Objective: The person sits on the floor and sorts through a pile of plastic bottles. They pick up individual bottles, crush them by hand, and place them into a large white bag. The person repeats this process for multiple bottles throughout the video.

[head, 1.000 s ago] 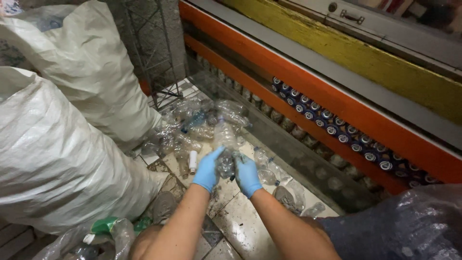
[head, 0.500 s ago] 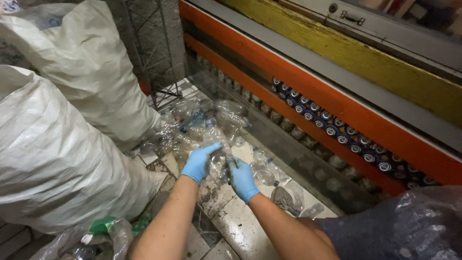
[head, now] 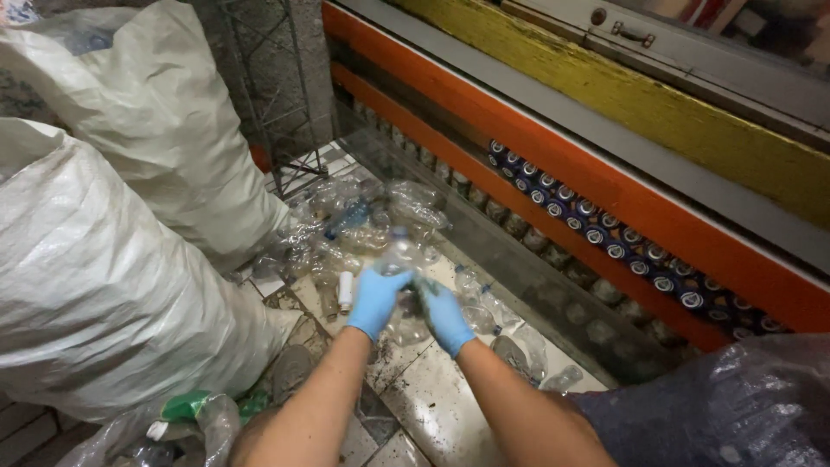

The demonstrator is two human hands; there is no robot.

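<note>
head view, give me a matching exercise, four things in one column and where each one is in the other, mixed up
Things:
1. clear plastic bottle
2. white sacks
3. row of blue cans
4. small white tube

Places:
A. on the floor beside the left hand
B. under the orange ledge
C. between left hand and right hand
D. piled at the left

Pairs: 1-C, 2-D, 3-B, 4-A

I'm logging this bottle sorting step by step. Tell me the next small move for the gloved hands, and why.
Probably lift the clear plastic bottle free of the pile of bottles. The left hand grips it from below and the right hand is beside it, both in blue gloves, so it seems already picked out. Whether the right fingers touch it is blurred.
</note>
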